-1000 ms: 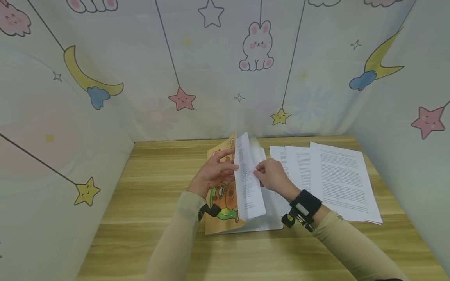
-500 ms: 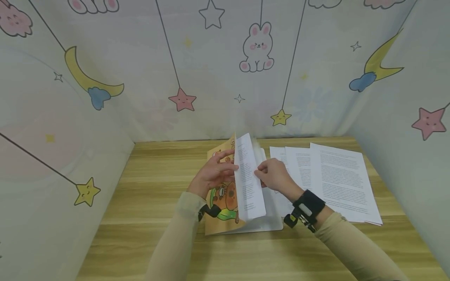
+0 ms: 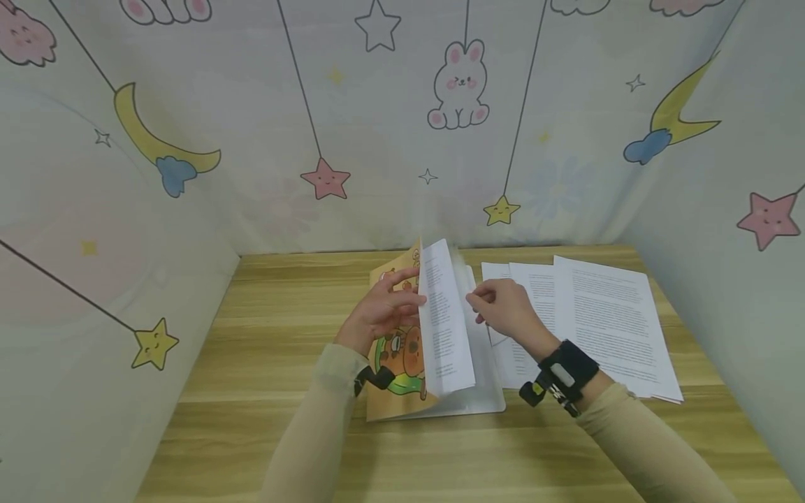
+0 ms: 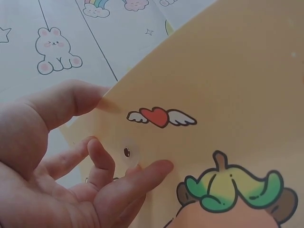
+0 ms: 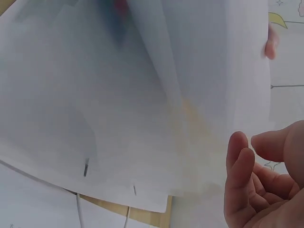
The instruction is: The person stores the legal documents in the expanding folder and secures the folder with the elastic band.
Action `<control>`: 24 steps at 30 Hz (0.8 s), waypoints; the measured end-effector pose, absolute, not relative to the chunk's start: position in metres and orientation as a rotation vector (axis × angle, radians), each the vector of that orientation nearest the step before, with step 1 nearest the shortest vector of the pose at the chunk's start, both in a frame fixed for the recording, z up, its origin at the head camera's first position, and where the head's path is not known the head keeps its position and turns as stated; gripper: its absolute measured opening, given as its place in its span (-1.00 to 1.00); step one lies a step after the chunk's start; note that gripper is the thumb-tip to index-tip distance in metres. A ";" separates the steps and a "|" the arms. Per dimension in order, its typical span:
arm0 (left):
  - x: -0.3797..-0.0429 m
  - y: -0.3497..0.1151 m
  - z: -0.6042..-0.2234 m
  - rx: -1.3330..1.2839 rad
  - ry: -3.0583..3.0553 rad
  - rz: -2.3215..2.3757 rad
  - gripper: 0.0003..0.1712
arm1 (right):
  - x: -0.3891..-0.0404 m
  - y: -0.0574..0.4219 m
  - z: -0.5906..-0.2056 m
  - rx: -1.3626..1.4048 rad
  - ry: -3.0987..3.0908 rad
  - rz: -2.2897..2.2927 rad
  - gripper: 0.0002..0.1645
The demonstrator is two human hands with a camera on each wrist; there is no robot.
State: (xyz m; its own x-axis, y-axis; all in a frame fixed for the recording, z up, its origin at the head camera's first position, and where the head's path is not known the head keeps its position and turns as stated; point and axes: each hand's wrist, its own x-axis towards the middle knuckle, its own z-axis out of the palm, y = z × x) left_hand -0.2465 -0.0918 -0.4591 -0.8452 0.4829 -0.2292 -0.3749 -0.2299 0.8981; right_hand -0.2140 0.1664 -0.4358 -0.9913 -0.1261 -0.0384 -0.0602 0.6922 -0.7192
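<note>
My left hand point(image 3: 380, 307) grips the raised cover of a folder point(image 3: 402, 377), thumb at its edge. The cover is tan, printed with cartoon animals; a winged heart point(image 4: 156, 117) shows close up in the left wrist view. Behind the cover stands a printed sheet point(image 3: 448, 335), tilted up inside the folder. My right hand point(image 3: 506, 307) is just right of that sheet, fingers loosely bent with nothing between them. In the right wrist view, a gap shows between its thumb and fingertips, beside pale translucent pages point(image 5: 57, 104).
Several printed sheets point(image 3: 610, 321) lie overlapping at the right of the wooden table point(image 3: 283, 335), partly behind my right hand. A pale curtain point(image 3: 390, 105) with stars, moons and a rabbit hangs at the back and sides.
My right hand has let go of the sheet's right edge and drawn back to the right. My left hand keeps its hold on the folder cover.
</note>
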 end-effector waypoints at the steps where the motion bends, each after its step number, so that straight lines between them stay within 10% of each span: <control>1: -0.247 -0.092 -0.459 0.132 1.497 2.104 -0.11 | -0.214 0.169 -0.437 -0.158 2.823 -1.205 -0.66; 24: -0.247 -0.093 -0.459 0.124 1.497 2.116 -0.09 | -0.216 0.253 -0.459 0.108 2.917 -1.082 -0.40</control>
